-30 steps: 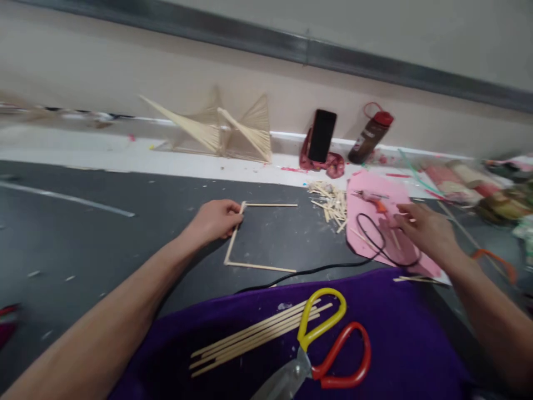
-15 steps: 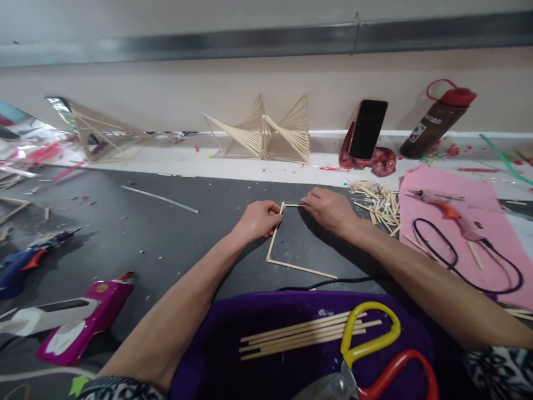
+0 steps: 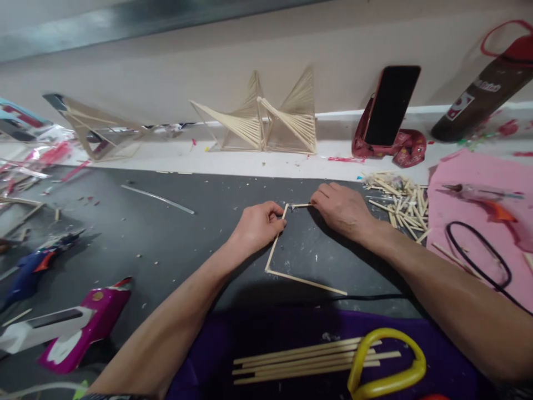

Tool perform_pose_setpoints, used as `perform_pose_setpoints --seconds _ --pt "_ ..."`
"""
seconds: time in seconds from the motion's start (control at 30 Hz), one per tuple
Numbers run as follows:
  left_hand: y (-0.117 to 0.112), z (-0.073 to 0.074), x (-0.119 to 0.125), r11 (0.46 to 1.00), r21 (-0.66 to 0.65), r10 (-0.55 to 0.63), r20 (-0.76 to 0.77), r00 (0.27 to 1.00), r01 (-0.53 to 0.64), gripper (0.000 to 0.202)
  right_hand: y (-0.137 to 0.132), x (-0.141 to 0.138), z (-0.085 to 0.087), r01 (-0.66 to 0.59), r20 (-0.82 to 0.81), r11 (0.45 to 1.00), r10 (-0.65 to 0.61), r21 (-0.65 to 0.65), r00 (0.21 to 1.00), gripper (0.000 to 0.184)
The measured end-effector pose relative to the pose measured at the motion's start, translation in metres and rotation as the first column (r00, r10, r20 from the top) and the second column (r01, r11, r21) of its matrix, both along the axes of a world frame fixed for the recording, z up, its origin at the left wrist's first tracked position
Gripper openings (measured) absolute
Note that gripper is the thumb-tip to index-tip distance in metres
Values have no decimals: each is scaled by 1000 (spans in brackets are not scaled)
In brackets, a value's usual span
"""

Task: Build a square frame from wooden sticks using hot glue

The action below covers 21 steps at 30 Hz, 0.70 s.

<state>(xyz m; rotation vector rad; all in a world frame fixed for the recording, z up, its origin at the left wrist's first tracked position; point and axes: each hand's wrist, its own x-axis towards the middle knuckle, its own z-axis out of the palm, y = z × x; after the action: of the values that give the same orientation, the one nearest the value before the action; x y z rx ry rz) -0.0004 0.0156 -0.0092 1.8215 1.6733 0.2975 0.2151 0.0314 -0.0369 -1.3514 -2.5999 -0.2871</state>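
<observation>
Three thin wooden sticks, joined at two corners, form an open-sided frame (image 3: 306, 281) flat on the grey table (image 3: 200, 266). With thumb and fingers, my left hand (image 3: 257, 226) pinches the side stick just below the upper corner. My right hand (image 3: 339, 206) has its fingers closed on the far end of the top stick (image 3: 300, 205). The bottom stick's right end is loose on the table. Nearer to me, several wooden sticks (image 3: 300, 361) lie side by side on purple cloth (image 3: 204, 366), and yellow-handled scissors (image 3: 389, 383) partly cover them.
On the left lie a magenta-and-white glue gun (image 3: 94, 316) and a blue one (image 3: 33, 272). A pile of short sticks (image 3: 402, 200) and a pink sheet (image 3: 466, 172) with another glue gun (image 3: 495, 208) are right. Stick models (image 3: 287, 119), a phone (image 3: 393, 105) and a bottle (image 3: 485, 91) stand behind.
The view has shifted closer and tilted, so the scissors' red handle is mostly out of frame. Both hands keep their hold on the stick frame, with little movement.
</observation>
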Motion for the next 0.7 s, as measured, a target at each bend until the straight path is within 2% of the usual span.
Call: perform_pose_setpoints --seconds 0.27,0.7 --pt "-2 0 2 998 50 -46 -45 998 48 26 1 2 -2 -8 -6 1000 8 11 1000 24" --pt "-3 -2 2 995 82 -57 -25 998 59 28 -2 -1 -3 -60 1 998 60 -5 998 25"
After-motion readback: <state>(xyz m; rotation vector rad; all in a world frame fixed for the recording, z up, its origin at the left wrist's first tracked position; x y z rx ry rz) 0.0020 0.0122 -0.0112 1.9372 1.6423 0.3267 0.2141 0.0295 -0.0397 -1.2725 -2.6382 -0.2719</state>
